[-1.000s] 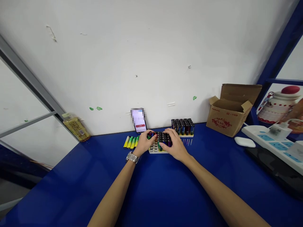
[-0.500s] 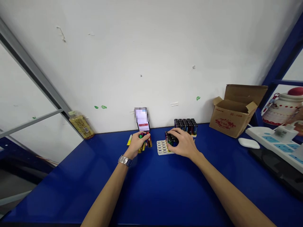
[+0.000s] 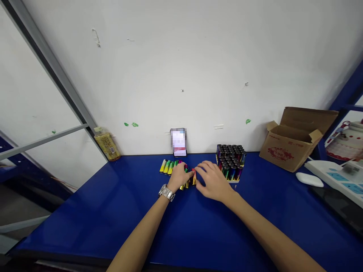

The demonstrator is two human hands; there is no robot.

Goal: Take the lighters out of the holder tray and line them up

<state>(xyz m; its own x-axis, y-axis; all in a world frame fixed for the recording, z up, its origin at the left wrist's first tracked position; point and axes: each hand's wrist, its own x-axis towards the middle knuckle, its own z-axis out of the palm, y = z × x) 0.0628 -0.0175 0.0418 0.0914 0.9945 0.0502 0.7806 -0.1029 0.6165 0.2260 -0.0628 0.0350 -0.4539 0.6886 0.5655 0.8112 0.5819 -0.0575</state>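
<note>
A row of shiny coloured lighters (image 3: 170, 166) lies flat on the blue table (image 3: 181, 223) near the wall. My left hand (image 3: 179, 177), with a metal watch on the wrist, rests curled over the right end of that row, fingers touching several lighters. My right hand (image 3: 212, 180) lies just right of it, fingers bent down and pointing at the same lighters, thumb close to a red one. A tray packed with upright dark-capped lighters (image 3: 231, 160) stands to the right of my right hand.
A phone (image 3: 179, 142) leans on the white wall behind the lighters. A yellow bottle (image 3: 107, 144) stands far left. An open cardboard box (image 3: 296, 138), a white mouse (image 3: 309, 178) and a power strip (image 3: 337, 176) are at the right.
My left hand carried a handful of lighters from the near tray to the flat row and set them down. My right hand left the tray and came beside them. The camera swung left.
</note>
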